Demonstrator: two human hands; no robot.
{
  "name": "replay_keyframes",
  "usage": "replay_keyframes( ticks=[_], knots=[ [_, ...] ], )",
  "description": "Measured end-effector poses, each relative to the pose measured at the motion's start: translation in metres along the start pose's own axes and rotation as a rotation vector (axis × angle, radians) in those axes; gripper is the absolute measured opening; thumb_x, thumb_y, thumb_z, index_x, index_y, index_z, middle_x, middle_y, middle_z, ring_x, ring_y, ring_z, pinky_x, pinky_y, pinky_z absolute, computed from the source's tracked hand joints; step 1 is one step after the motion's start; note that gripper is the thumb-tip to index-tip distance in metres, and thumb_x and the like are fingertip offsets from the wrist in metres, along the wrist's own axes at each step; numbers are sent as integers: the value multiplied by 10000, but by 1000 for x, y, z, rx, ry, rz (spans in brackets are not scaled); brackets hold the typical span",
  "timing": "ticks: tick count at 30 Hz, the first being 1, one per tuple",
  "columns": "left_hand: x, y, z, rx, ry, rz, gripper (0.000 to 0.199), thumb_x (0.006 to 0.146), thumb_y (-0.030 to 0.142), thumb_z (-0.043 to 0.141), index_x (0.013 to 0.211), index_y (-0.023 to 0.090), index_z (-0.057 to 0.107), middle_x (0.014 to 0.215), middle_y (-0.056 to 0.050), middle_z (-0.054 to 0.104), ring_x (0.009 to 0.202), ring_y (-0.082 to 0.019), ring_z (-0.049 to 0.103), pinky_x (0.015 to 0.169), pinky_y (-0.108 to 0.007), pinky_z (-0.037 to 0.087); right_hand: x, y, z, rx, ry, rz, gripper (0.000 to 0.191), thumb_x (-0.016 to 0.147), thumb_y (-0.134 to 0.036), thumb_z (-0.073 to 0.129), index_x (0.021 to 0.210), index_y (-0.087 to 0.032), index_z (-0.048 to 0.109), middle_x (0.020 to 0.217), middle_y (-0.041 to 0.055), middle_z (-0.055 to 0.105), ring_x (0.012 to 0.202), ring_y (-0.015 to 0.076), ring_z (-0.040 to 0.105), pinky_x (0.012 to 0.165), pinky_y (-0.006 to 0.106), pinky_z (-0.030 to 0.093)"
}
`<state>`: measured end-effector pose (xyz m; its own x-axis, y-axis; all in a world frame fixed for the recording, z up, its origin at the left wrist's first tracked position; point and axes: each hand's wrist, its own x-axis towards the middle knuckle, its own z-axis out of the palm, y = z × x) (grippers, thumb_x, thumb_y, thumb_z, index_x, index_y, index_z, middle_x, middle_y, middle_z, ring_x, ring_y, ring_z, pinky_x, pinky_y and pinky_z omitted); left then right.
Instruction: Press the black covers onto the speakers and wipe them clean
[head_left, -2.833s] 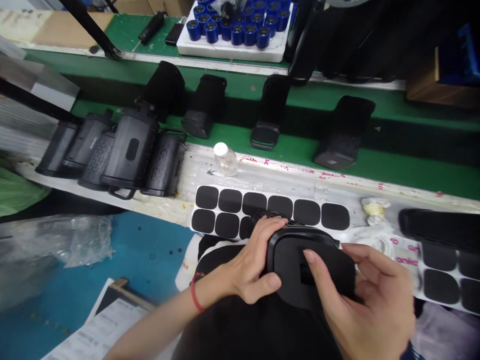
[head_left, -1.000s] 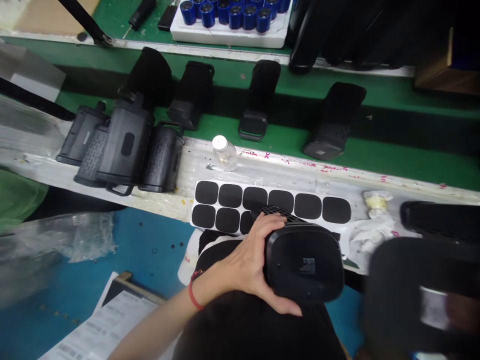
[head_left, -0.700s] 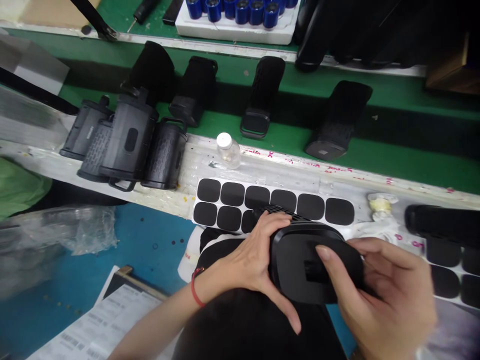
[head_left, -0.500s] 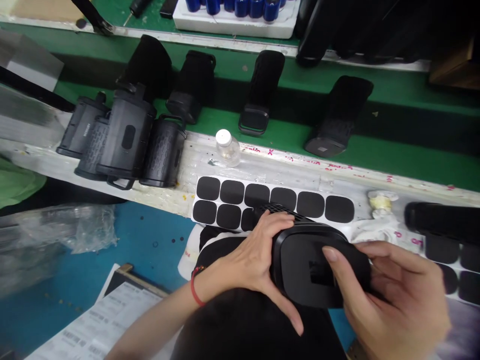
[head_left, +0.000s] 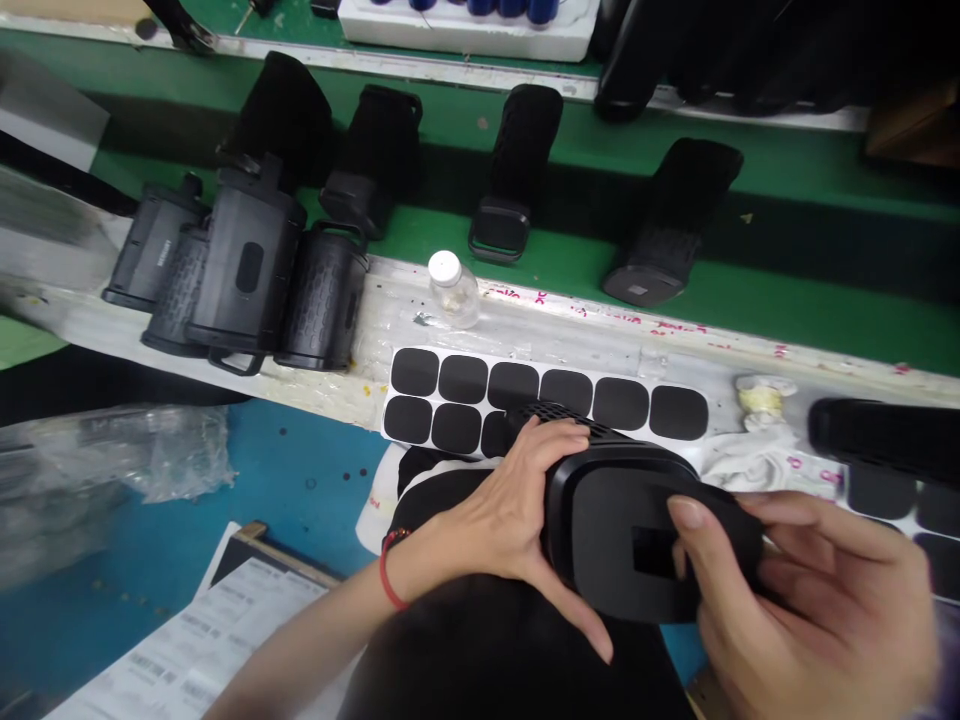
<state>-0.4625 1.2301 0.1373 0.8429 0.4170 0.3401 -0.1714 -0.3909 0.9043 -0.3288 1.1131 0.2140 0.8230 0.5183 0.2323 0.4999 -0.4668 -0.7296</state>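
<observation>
My left hand (head_left: 517, 505) grips the end of a black portable speaker (head_left: 566, 415) with a perforated side, its thumb stretched along the lower edge. In front of that end, my right hand (head_left: 817, 590) pinches a flat black rounded pad (head_left: 611, 540) between thumb and fingers. A small rectangular cut-out shows in the pad, with a fingertip partly visible through it. The pad covers most of the speaker's end; whether the two touch cannot be made out. Behind the speaker lies a white sheet holding rows of similar black rounded stickers (head_left: 463, 380).
Several grey-black speakers (head_left: 247, 260) stand at the left on the bench edge, with more lying on the green surface (head_left: 577, 250). A clear bottle (head_left: 455, 295) with a white cap stands mid-bench. Another black speaker (head_left: 889, 435) lies at right. Printed label sheets (head_left: 187, 640) are lower left.
My right hand has moved slightly right with the pad, and a fingertip now shows at its cut-out. My left hand keeps its hold on the speaker. The view has shifted a little.
</observation>
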Motion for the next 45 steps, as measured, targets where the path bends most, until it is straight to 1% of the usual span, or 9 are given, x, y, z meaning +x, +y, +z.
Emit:
replay_keyframes(
  ticks=[2, 7, 11, 16, 18, 24, 28, 33, 45],
  knots=[
    [0, 0, 1, -6, 6, -7, 1372, 486, 841, 751, 1516, 173, 137, 1378, -272, 453, 1376, -441, 458, 1154, -718, 316, 2, -1, 0, 20, -15, 34, 349, 772, -366, 839, 905, -146, 604, 760, 26, 614, 517, 98, 572, 392, 202, 417],
    [1, -1, 3, -17, 19, 10, 1393, 463, 827, 782, 1520, 186, 140, 1372, -250, 457, 1367, -438, 460, 1174, -702, 295, 7, -4, 5, -67, -49, -262, 216, 883, -308, 755, 867, -157, 602, 779, 29, 615, 524, 103, 572, 394, 235, 367],
    [1, -2, 1, -64, -3, 1, 1341, 528, 847, 746, 1529, 197, 133, 1424, -264, 409, 1391, -444, 423, 1177, -726, 243, 8, -5, 6, -105, -46, -284, 291, 906, -300, 731, 738, -187, 523, 780, 21, 592, 513, 95, 535, 396, 255, 319],
    [0, -1, -6, -110, -104, -63, 910, 877, 712, 520, 1533, 215, 134, 1471, -253, 355, 1432, -419, 367, 1170, -743, 198, 6, -2, 3, -118, -50, -279, 234, 902, -297, 742, 809, -157, 579, 806, 26, 593, 532, 79, 527, 424, 230, 371],
    [0, 1, -8, -115, -113, -82, 790, 936, 647, 447, 1523, 212, 146, 1479, -249, 349, 1445, -397, 352, 1176, -732, 196, 3, 0, 1, -110, -38, -231, 248, 888, -336, 755, 847, -144, 603, 811, 36, 600, 536, 83, 535, 409, 224, 369],
    [1, 3, -8, -121, -97, -71, 758, 950, 640, 424, 1511, 195, 176, 1465, -253, 361, 1437, -382, 360, 1188, -703, 204, -2, 3, 0, 14, -26, 15, 346, 737, -350, 867, 895, -151, 633, 743, 31, 635, 520, 129, 593, 393, 235, 424],
    [1, 4, -8, -123, -109, -94, 709, 971, 593, 408, 1516, 206, 174, 1480, -241, 357, 1441, -381, 356, 1196, -697, 193, 2, 1, 2, 0, -50, -68, 302, 778, -349, 827, 857, -149, 615, 667, 20, 612, 484, 143, 602, 356, 231, 390],
    [1, 6, -8, -109, -112, -104, 657, 983, 494, 440, 1513, 218, 169, 1488, -226, 359, 1437, -378, 364, 1192, -701, 204, 6, -1, 5, -33, -49, -272, 214, 860, -266, 757, 790, -171, 578, 702, 26, 638, 496, 159, 646, 406, 240, 495],
    [1, 8, -6, -127, -105, -141, 605, 984, 475, 446, 1487, 237, 210, 1488, -209, 376, 1442, -367, 363, 1203, -694, 194, -4, 8, 1, -101, -33, -204, 245, 816, -287, 821, 885, -142, 637, 742, 17, 639, 504, 122, 620, 438, 226, 467]
  ],
)
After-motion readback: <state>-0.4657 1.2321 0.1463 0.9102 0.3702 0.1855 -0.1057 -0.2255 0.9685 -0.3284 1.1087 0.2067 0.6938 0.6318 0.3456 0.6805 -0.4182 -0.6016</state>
